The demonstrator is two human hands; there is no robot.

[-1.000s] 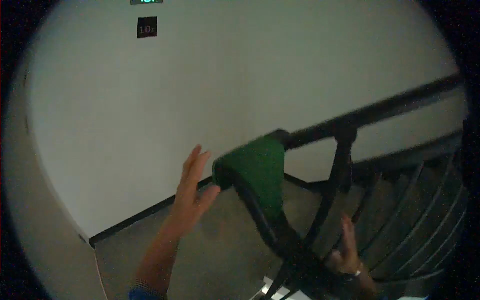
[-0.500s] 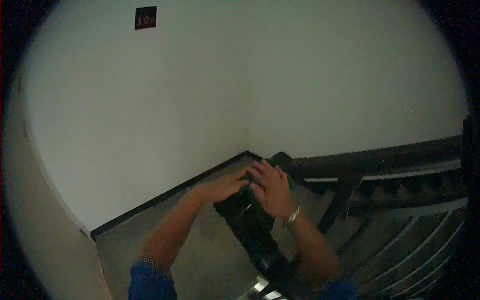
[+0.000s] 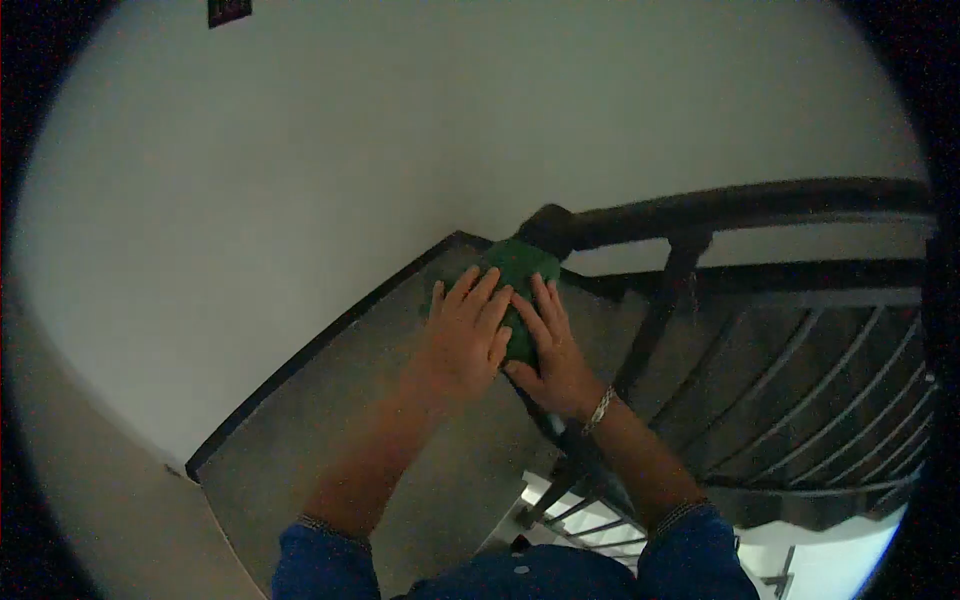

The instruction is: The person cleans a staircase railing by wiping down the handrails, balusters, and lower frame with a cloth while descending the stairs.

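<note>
A green cloth (image 3: 522, 262) lies over the dark handrail (image 3: 740, 205) where it turns at the landing. On the cloth's left side rests my left hand (image 3: 462, 335), fingers stretched out and pointing away from me. My right hand (image 3: 556, 358), with a bracelet (image 3: 600, 408) at its wrist, lies on the right side of the cloth, fingers extended and thumb toward the left hand. The two hands nearly meet at the middle. Much of the cloth is hidden under them.
Metal balusters (image 3: 770, 400) curve down on the right beside dark stairs. Pale walls (image 3: 300, 180) meet behind the rail, with a dark skirting strip (image 3: 320, 345) along the grey landing floor (image 3: 400, 500). A dark sign (image 3: 229, 11) hangs at upper left.
Both hands now lie flatter, with fingers extended over the cloth, and more green shows. The camera view has shifted, so the sign sits higher and the handrail appears higher.
</note>
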